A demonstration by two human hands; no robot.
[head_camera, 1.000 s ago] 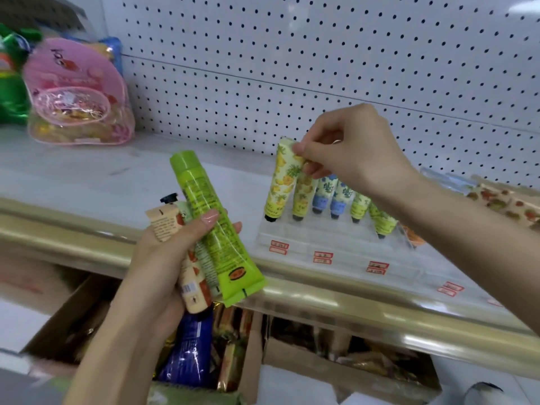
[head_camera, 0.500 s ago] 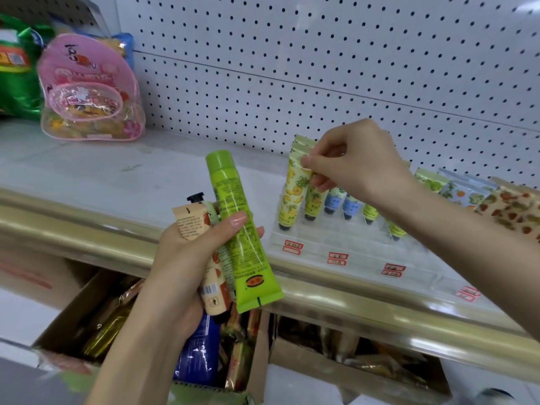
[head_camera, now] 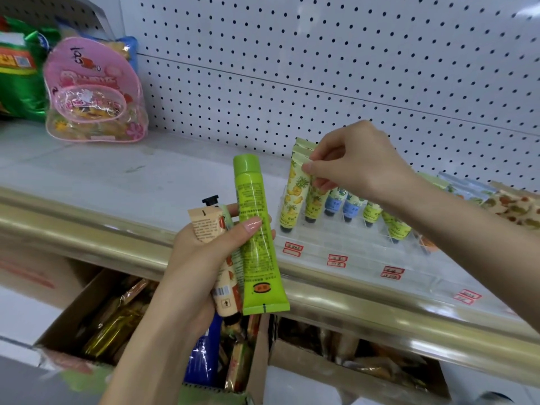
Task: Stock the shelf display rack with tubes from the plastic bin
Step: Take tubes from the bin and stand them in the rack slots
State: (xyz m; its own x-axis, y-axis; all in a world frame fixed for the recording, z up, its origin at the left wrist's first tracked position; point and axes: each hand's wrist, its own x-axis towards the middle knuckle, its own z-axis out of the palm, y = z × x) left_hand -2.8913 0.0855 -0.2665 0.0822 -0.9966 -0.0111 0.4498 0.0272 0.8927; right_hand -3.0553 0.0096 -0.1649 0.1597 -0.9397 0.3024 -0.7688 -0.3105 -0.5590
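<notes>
My left hand (head_camera: 201, 258) grips a bundle of tubes in front of the shelf edge: a long lime-green tube (head_camera: 255, 229) with its cap up, and a beige tube (head_camera: 209, 226) with a black cap behind it. My right hand (head_camera: 359, 162) pinches the crimped top of a yellow pineapple-print tube (head_camera: 293, 197) standing cap-down at the left end of the clear display rack (head_camera: 344, 247). Several more small tubes, yellow, blue and green, stand in the rack's back row to the right, partly hidden by my right hand.
A white pegboard wall (head_camera: 321, 68) backs the shelf. A pink clear bag (head_camera: 93, 95) and green packets (head_camera: 20, 74) sit at the far left. A gold rail (head_camera: 87, 226) edges the shelf. Cardboard boxes (head_camera: 111, 325) with packaged goods lie below.
The view has shifted so everything sits further right in frame. My right hand stays pinched on the pineapple tube's top at the rack, and my left hand keeps its tubes.
</notes>
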